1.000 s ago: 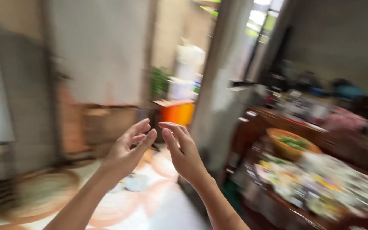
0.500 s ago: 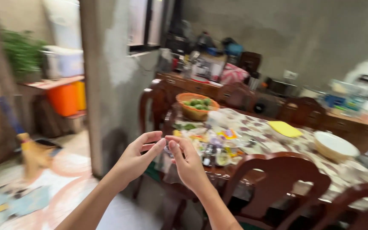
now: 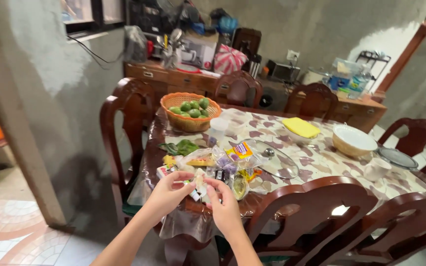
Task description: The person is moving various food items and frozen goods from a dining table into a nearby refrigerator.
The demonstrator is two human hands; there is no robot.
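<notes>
**Both hands meet over a small pale object at the near edge of the table**

The left hand (image 3: pixel 167 194) and the right hand (image 3: pixel 225 208) come together in front of the dining table (image 3: pixel 321 162), fingertips pinching a small pale object (image 3: pixel 199 183) between them. It is too small to say what it is. The left thumb and forefinger close on it from one side, the right fingers from the other, so both hands are grasping, neither one loose.

The object sits just above the table's near-left edge, right over a heap of small packets and wrappers (image 3: pixel 223 165) in yellow, purple and clear plastic. Just beside that heap lies a glass pot lid (image 3: pixel 272 160), flat on the patterned tablecloth. Some green leaves (image 3: pixel 181 147) lie to the left of the packets.

Further back on the table stands an orange woven basket (image 3: pixel 189 113) filled with green fruit. Over to the right, a yellow cloth (image 3: pixel 301 127) lies folded, with a white bowl (image 3: pixel 353 139) beyond it and a white cup (image 3: pixel 375 169) nearer the edge.

Dark wooden chairs ring the table; one chair back (image 3: pixel 316 197) rises just right of the right hand.
</notes>
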